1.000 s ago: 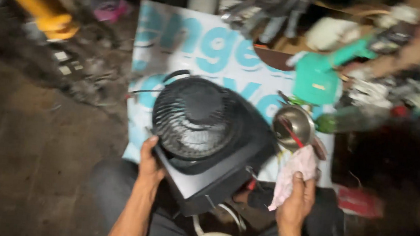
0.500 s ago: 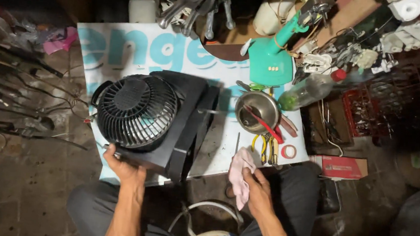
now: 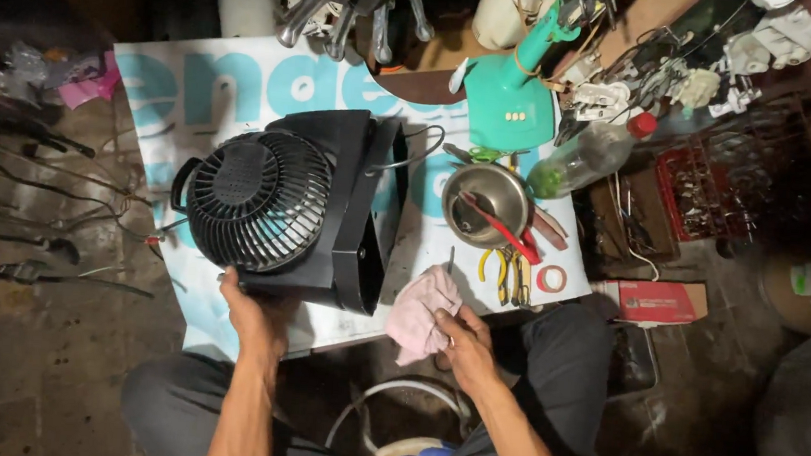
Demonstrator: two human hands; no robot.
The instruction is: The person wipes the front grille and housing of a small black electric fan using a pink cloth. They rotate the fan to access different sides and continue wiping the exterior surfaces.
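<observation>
A white banner with large teal lettering covers the floor. On it stand a steel bowl holding a red-handled tool, yellow-handled pliers and a tape roll. Beyond are a teal appliance, a clear bottle and a red box.

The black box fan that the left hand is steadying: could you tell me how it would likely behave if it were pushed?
The black box fan stands on edge on the printed sheet, so it could probably tip over if the left hand let go. Its housing looks like rigid plastic, likely stiff and light for its bulk. The cord might drag.
</observation>
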